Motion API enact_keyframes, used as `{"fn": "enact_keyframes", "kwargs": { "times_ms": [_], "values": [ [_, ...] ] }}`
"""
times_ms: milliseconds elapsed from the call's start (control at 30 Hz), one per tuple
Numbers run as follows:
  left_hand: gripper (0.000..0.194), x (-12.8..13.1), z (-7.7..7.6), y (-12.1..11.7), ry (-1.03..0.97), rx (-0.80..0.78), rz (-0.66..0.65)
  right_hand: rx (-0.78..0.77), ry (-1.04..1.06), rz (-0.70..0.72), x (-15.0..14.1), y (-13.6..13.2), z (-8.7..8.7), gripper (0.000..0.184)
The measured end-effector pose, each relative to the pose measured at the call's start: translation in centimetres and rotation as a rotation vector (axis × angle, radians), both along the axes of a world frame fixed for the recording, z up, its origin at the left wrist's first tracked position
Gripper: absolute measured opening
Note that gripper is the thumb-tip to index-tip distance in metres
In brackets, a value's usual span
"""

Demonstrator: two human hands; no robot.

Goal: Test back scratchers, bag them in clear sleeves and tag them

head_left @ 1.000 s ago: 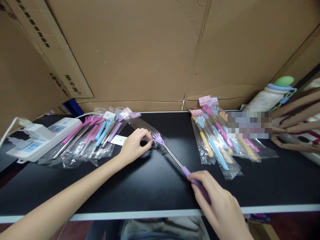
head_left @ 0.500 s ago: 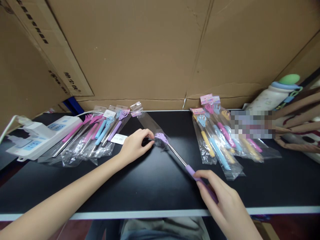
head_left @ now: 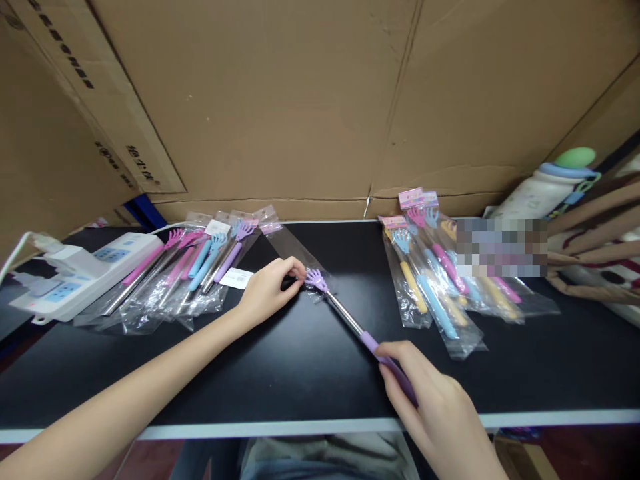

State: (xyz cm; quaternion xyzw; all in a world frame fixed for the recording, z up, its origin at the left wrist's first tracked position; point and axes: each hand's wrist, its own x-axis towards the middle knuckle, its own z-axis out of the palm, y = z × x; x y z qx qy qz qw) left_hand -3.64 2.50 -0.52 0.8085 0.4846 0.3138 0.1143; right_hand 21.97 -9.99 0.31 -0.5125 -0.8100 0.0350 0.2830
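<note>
My right hand (head_left: 425,393) is closed around the purple handle of a back scratcher (head_left: 345,312). Its metal rod slants up and left to a purple claw head, which lies at the mouth of a clear plastic bag (head_left: 296,248). With thumb and forefinger, my left hand (head_left: 273,288) pinches the edge of that bag beside the claw. The bag lies on the black table (head_left: 280,373), its printed top pointing to the back left. How far the claw reaches inside the bag is hard to make out.
To the left, several back scratchers (head_left: 203,263) lie on clear bags near a white power strip (head_left: 93,273) and a white label (head_left: 235,278). Several bagged scratchers (head_left: 435,280) are piled on the right. Behind them stand a bottle (head_left: 543,187) and a cardboard wall (head_left: 280,107).
My right hand has moved left, pushing the purple back scratcher's claw further toward the bag and my left fingertips. My left hand has stayed nearly in place.
</note>
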Motion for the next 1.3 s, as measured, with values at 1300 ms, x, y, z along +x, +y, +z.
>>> {"fn": "enact_keyframes", "kwargs": {
  "times_ms": [1300],
  "values": [
    [0.039,-0.1,3.1,3.6,0.224,0.033,-0.522,-0.220,0.157,0.159,6.4,3.7,0.4,0.013]
  ]
}}
